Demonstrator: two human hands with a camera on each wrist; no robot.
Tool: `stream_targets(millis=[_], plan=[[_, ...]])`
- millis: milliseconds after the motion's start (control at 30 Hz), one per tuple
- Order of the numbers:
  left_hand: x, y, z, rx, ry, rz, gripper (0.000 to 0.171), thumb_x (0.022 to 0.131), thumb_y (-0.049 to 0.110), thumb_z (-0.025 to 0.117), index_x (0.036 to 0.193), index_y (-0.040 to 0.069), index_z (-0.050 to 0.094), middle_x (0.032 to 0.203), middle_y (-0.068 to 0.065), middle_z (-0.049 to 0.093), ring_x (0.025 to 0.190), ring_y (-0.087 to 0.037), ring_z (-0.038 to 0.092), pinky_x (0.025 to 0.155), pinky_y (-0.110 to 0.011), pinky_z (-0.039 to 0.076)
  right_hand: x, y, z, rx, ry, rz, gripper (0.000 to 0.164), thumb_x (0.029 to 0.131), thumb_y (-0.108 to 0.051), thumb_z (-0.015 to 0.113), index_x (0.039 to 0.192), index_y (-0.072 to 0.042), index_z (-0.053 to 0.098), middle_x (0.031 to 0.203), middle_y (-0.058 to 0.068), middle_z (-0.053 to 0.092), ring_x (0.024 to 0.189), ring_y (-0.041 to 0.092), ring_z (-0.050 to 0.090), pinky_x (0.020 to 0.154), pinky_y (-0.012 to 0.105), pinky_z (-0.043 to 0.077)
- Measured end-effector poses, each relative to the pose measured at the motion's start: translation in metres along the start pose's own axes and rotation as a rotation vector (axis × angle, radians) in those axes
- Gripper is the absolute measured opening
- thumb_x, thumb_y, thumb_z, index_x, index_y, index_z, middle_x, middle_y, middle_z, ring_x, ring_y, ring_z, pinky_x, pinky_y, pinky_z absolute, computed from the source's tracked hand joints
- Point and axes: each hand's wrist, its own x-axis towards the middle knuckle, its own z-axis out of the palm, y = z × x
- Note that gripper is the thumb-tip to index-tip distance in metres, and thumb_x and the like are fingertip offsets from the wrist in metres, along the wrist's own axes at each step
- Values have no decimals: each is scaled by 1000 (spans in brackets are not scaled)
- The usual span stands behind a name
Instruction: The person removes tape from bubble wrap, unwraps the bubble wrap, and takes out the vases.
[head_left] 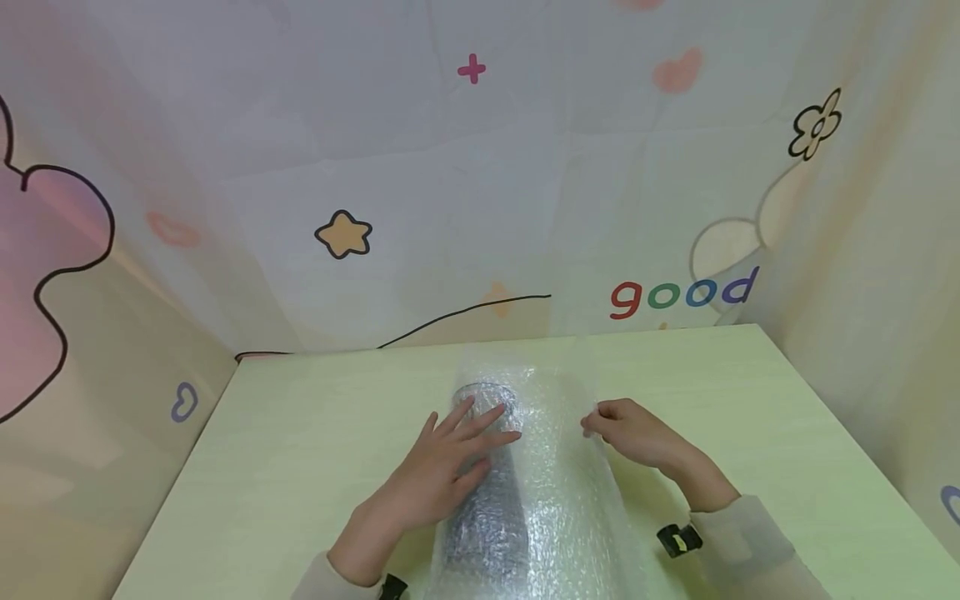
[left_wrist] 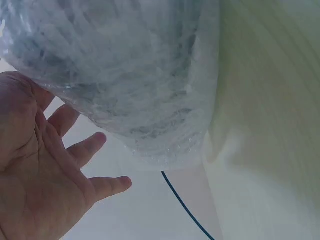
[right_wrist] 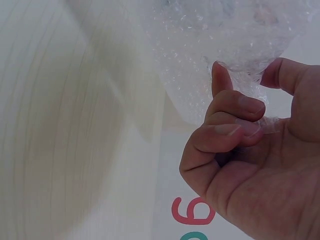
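Note:
A sheet of clear bubble wrap (head_left: 562,475) lies over a tall, dark, cylinder-shaped thing (head_left: 487,533), whose round end shows dimly through it. Its exact kind is hidden. My left hand (head_left: 442,475) rests on the wrapped cylinder near its far end, fingers spread. In the left wrist view that hand (left_wrist: 45,160) has loosely extended fingers beside the bubble wrap (left_wrist: 135,75). On the other side, my right hand (head_left: 637,433) grips the sheet's right edge. Curled fingers of the right hand (right_wrist: 250,160) hold a gathered bit of bubble wrap (right_wrist: 200,55) in the right wrist view.
A pale, wood-grained table (head_left: 300,467) spreads under the work. Behind it and along both sides hangs a printed cloth (head_left: 375,150) with a star, hearts and the word "good". Dark wrist devices (head_left: 679,540) sit by the sleeves.

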Motion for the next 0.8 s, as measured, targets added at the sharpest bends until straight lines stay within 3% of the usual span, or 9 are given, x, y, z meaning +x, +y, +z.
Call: stream_targets(millis=[167,300,800], plan=[[0,3,-2,16,-17,53,49,108,13,53,147,42,56,163,11,43,158,-33,27,117,-77,21,0,0,0,-4,0,-1,37,107,-29,52,117,1,70,120,13,70,109,27,61,98,52,53],[-1,5,-3,4,-37,58,46,107,9,53,144,36,62,158,9,51,156,-32,32,116,-77,24,-1,0,0,-2,1,1,37,107,-29,52,118,1,70,121,13,70,109,27,61,98,52,53],[-7,1,-9,-28,-110,22,43,107,5,47,139,27,67,160,5,50,158,-29,30,117,-73,28,-1,1,-1,10,-4,-4,36,107,-29,51,116,1,70,121,13,70,110,27,61,96,51,53]])
